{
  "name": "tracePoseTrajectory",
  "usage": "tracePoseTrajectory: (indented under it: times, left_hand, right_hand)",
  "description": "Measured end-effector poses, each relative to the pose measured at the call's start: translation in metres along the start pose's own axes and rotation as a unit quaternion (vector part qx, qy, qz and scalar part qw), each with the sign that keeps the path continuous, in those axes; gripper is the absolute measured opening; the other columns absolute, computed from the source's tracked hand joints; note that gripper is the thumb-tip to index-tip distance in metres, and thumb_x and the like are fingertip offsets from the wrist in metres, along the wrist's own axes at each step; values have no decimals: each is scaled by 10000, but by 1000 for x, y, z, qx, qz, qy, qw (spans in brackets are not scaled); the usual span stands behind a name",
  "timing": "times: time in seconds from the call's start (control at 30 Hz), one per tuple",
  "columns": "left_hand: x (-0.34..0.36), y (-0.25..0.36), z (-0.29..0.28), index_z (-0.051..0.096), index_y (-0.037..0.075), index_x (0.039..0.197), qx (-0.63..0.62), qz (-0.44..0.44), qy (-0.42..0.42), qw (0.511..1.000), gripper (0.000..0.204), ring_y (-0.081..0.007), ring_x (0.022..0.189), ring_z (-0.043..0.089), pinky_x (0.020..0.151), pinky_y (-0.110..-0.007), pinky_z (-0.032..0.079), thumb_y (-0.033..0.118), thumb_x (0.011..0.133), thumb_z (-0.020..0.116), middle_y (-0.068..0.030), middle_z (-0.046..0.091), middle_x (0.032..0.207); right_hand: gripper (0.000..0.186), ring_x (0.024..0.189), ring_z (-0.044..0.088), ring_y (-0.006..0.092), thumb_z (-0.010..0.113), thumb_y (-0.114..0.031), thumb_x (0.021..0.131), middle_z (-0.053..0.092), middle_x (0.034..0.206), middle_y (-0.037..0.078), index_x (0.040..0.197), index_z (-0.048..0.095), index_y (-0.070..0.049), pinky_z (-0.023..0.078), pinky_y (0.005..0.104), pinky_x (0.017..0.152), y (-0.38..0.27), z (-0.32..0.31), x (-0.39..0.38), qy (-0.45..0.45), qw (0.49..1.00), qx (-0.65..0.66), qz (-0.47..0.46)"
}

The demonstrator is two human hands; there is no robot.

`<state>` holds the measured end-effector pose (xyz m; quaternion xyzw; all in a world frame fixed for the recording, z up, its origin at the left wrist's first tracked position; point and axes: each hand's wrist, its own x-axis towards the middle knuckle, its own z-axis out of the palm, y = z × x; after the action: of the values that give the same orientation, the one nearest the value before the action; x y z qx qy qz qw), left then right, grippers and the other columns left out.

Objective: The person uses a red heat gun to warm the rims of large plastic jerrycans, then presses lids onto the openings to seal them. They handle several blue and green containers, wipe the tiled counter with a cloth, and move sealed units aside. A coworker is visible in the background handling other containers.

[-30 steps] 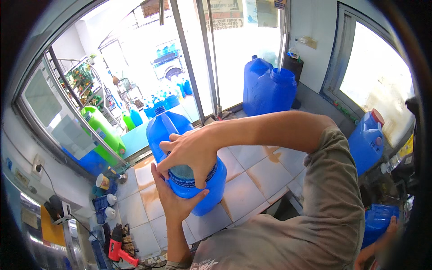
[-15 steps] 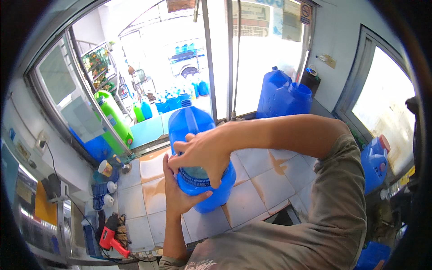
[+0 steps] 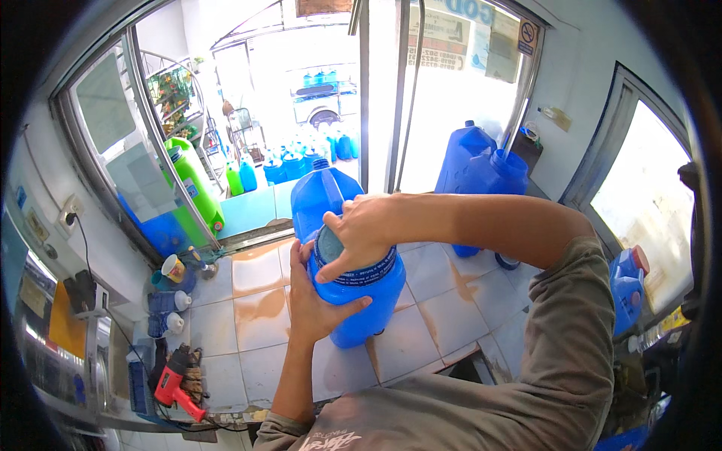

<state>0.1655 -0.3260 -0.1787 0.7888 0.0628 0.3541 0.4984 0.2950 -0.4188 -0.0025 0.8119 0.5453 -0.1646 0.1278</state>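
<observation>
A blue plastic water jug stands upright on the tiled counter in front of me. Its wide mouth is covered by a lid with a greyish top, and a dark blue printed band circles it. From above, my right hand grips the lid, thumb at the near left edge and fingers curled over the far side. My left hand is wrapped around the jug's left side just below the lid, thumb across the front. Behind the lid rises the jug's handle and narrow spout.
A red heat gun lies at the counter's near left, by rolls of blue printed bands and a small tub. More blue jugs stand at the back right. A green jug stands by the window.
My right hand has turned clockwise over the lid; its thumb has gone from the near right to the near left edge. My left hand still holds the jug. The view has shifted slightly.
</observation>
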Motion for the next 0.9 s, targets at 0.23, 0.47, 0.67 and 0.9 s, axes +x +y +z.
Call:
tracePoseTrajectory:
  times: [0.23, 0.47, 0.67, 0.9]
  left_hand:
    - [-1, 6, 9, 166, -4, 1578, 15, 5, -26, 1000, 1449, -376, 1373, 478, 1141, -475, 421, 485, 503, 1006, -232, 448, 1477]
    - [4, 5, 13, 165, 20, 1576, 40, 29, -7, 999, 1421, -364, 1367, 485, 1131, -475, 434, 427, 516, 1020, -241, 440, 1486]
    - [7, 2, 21, 145, 20, 1586, 20, 18, -18, 999, 1434, -359, 1365, 491, 1129, -480, 438, 431, 525, 1017, -235, 428, 1497]
    - [9, 5, 25, 165, 2, 1575, -26, -13, -54, 998, 1418, -380, 1353, 509, 1116, -458, 457, 470, 531, 1002, -238, 451, 1483]
  right_hand:
    - [998, 1148, 684, 393, 706, -741, 754, 617, 1338, 260, 1486, 507, -92, 591, 450, 890, 3, 0, -16, 72, 989, -58, -119]
    - [961, 1153, 677, 407, 651, -731, 786, 619, 1343, 254, 1469, 521, -67, 591, 482, 890, 18, 2, -9, 90, 973, -49, -204]
    - [919, 1176, 668, 391, 669, -684, 770, 605, 1358, 266, 1464, 534, -97, 572, 496, 916, 28, 5, -9, 68, 979, -37, -189]
    - [764, 1189, 654, 394, 649, -624, 808, 606, 1358, 238, 1455, 557, -229, 549, 534, 946, 27, -2, -14, 44, 963, -20, -267]
